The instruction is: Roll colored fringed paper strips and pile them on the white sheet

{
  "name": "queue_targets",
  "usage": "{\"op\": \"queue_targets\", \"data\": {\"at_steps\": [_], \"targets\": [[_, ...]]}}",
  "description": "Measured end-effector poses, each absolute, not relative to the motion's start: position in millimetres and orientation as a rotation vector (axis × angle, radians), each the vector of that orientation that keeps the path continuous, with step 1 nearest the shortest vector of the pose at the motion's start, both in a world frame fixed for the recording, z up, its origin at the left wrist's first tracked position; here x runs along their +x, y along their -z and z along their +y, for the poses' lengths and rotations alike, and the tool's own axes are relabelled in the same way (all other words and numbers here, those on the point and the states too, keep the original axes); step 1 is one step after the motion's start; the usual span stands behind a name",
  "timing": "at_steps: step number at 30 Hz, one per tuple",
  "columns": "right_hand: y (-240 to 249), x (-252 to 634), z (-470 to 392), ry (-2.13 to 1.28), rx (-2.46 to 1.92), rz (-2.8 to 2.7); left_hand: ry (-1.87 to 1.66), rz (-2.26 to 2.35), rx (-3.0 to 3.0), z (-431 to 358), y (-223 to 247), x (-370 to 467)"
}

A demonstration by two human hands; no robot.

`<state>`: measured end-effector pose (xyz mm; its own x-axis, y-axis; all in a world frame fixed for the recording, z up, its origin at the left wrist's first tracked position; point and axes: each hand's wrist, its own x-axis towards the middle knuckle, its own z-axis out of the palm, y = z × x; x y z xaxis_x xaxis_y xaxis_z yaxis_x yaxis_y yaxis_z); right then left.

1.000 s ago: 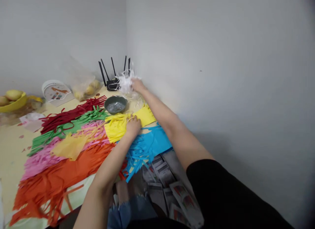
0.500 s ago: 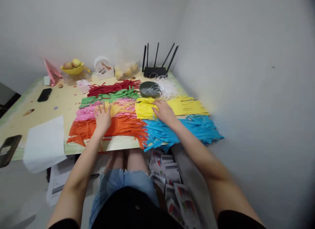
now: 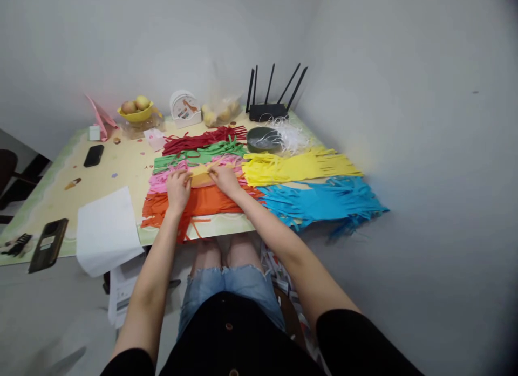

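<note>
Both hands pinch a light orange fringed sheet [image 3: 200,177] lying over the pink fringed strips [image 3: 158,182]. My left hand [image 3: 178,188] closes on its left end, my right hand [image 3: 224,180] on its right part. Nearer me lies an orange-red fringed bundle [image 3: 206,199]. Behind are green [image 3: 164,163] and dark red [image 3: 194,142] bundles. To the right, a yellow fringed sheet [image 3: 299,167] lies behind a blue one [image 3: 319,200], whose fringe hangs over the table's edge.
A dark bowl [image 3: 264,140] with white strands [image 3: 292,134] stands by a black router [image 3: 267,112]. Farther left are a yellow fruit bowl [image 3: 137,116], a phone [image 3: 94,156], another phone [image 3: 48,245] and white paper [image 3: 106,227]. A wall borders the right side.
My right hand has moved left from the yellow sheet to the light orange one. Both hands now pinch it; my left hand was spread on it before. The view has shifted slightly.
</note>
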<state>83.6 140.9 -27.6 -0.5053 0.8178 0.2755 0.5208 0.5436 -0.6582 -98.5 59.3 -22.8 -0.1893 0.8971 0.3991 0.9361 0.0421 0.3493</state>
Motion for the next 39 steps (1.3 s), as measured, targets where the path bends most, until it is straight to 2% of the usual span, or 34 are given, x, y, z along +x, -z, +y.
{"op": "queue_targets", "data": {"at_steps": [2, 7, 9, 11, 14, 19, 22, 25, 29, 31, 35, 39], "targets": [[15.5, 88.5, 137.7, -0.668, -1.104, -2.179, 1.12, -2.194, -1.949, 56.3, 19.2, -108.8], [-25.1, 114.1, 121.0, -0.756, -1.007, -2.095, 2.125, -2.164, -2.083, 61.0, -0.2, -111.8], [-38.6, 127.3, 112.6, -0.803, -0.957, -2.063, 2.371, -2.126, -2.202, 62.8, -9.7, -104.7], [-48.8, 140.7, 104.3, -0.81, -0.946, -2.042, 2.464, -2.133, -2.26, 59.2, -19.0, -96.7], [-59.5, 157.9, 92.4, -0.785, -0.997, -2.036, 2.247, -2.155, -2.044, 38.1, -32.9, -82.9], [-71.7, 166.6, 75.9, -0.921, -1.083, -2.021, 1.21, -1.84, -2.102, -10.5, -48.0, -36.9], [-75.3, 167.5, 69.6, -1.115, -1.035, -2.063, 0.914, -1.822, -2.151, -15.2, -44.0, -13.6], [-78.2, 177.0, 63.2, -1.038, -1.048, -2.17, 0.925, -1.858, -2.143, -4.9, -36.6, -14.4], [-85.5, 193.0, 46.4, -0.416, -1.054, -2.126, 1.08, -2.026, -2.293, 3.1, -40.4, -32.8], [-87.7, 193.5, 38.5, -0.257, -0.914, -2.179, 1.132, -2.099, -2.448, 0.5, -50.5, -38.3], [-83.9, 184.0, 42.3, -0.384, -0.669, -2.457, 1.195, -2.003, -2.81, -9.8, -75.1, -43.3], [-82.7, 186.8, 61.3, -0.65, -0.712, -2.45, 1.226, -2.009, -2.811, -15.9, -81.3, -66.3]]}}
